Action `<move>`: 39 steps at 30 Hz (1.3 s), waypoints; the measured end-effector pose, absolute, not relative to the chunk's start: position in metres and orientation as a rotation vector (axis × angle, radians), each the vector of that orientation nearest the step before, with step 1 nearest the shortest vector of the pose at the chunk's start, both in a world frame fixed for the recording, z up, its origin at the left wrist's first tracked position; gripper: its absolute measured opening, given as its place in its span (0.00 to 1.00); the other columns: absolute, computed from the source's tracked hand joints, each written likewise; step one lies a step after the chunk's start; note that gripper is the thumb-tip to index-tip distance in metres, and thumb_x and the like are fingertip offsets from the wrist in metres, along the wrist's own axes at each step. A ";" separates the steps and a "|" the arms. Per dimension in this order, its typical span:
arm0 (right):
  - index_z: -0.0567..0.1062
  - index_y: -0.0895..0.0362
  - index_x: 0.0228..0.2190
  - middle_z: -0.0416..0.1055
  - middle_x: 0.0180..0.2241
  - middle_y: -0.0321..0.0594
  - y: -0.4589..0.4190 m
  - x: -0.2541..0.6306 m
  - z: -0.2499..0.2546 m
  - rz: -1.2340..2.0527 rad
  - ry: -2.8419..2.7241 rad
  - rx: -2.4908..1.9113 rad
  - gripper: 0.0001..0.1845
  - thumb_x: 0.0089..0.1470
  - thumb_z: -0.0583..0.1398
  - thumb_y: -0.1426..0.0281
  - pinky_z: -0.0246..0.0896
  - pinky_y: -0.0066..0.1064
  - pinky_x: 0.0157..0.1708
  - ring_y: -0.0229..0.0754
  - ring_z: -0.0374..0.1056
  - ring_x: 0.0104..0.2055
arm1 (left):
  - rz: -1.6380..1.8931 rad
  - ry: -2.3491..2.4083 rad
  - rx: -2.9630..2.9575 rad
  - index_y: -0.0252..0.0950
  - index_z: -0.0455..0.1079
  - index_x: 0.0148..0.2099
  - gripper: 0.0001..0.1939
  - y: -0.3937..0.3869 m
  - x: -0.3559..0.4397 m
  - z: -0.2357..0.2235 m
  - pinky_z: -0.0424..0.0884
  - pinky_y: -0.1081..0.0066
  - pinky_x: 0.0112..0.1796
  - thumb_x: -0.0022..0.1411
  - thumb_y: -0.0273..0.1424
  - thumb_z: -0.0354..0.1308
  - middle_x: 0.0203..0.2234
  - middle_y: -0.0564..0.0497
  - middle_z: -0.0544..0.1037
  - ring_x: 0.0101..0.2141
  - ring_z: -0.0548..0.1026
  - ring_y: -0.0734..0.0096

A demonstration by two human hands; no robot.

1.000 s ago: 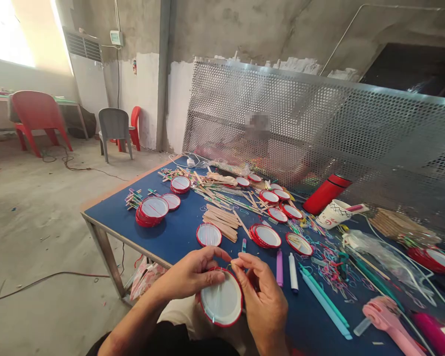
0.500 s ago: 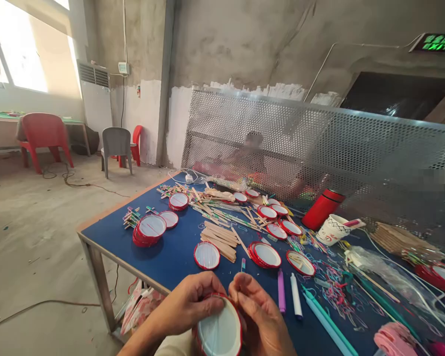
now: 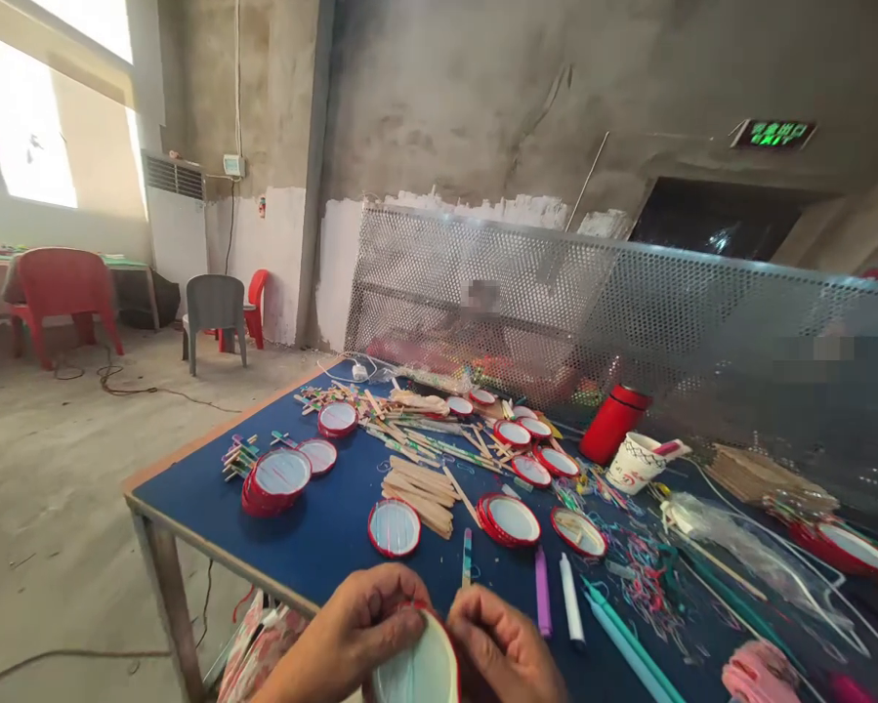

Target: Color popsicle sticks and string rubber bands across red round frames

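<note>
My left hand (image 3: 357, 635) and my right hand (image 3: 501, 644) sit at the bottom of the view, holding a red-rimmed round lid (image 3: 416, 676) with a white face. The bottom edge of the picture cuts the lid off. My left fingers wrap over its rim, and my right fingertips press near its right side. Nearest my right hand stands a small coloured stick (image 3: 467, 557). Beyond it lie a purple marker (image 3: 543, 591) and a white marker (image 3: 571, 600). Further lids (image 3: 394, 527) and a pile of wooden craft sticks (image 3: 418, 496) cover the blue table.
The blue table top (image 3: 313, 527) has a metal frame and a left edge near my left arm. Loose rubber bands (image 3: 640, 576), a red flask (image 3: 612, 425) and a paper cup (image 3: 633, 462) stand right. A perforated metal screen (image 3: 556, 293) rises behind, a person beyond it.
The view has tilted upward and swung, so the table sits lower. My hands and the lid have dropped toward the bottom edge, and less of the lid shows.
</note>
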State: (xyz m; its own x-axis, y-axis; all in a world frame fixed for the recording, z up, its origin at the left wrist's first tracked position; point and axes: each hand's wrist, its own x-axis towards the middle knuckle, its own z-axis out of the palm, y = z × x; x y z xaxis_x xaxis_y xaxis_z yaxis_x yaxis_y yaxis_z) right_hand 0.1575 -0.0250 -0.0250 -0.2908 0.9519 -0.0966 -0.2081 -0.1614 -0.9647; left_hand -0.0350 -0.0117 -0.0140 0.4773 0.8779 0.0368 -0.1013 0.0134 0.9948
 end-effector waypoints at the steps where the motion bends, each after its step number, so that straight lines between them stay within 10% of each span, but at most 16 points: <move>1: 0.71 0.57 0.25 0.57 0.20 0.27 -0.028 0.157 -0.022 1.592 -1.135 -0.973 0.28 0.47 0.70 0.45 0.42 0.23 0.23 0.29 0.49 0.22 | 0.903 0.758 1.341 0.34 0.69 0.37 0.31 -0.011 -0.034 -0.013 0.55 0.76 0.27 0.57 0.59 0.64 0.25 0.55 0.67 0.25 0.60 0.76; 18: 0.79 0.51 0.37 0.74 0.28 0.32 -0.051 0.158 -0.018 0.355 -1.810 -0.997 0.09 0.66 0.58 0.71 0.65 0.21 0.32 0.35 0.73 0.29 | 0.844 1.075 1.749 0.34 0.70 0.38 0.07 -0.015 -0.019 0.004 0.58 0.75 0.28 0.64 0.31 0.53 0.25 0.57 0.70 0.26 0.64 0.74; 39: 0.78 0.53 0.30 0.71 0.23 0.34 -0.079 0.136 -0.037 0.531 -1.465 -1.238 0.18 0.65 0.57 0.56 0.63 0.23 0.25 0.36 0.68 0.22 | 1.026 1.050 1.426 0.38 0.65 0.38 0.09 -0.017 -0.022 -0.007 0.58 0.78 0.15 0.66 0.38 0.55 0.20 0.61 0.67 0.15 0.64 0.78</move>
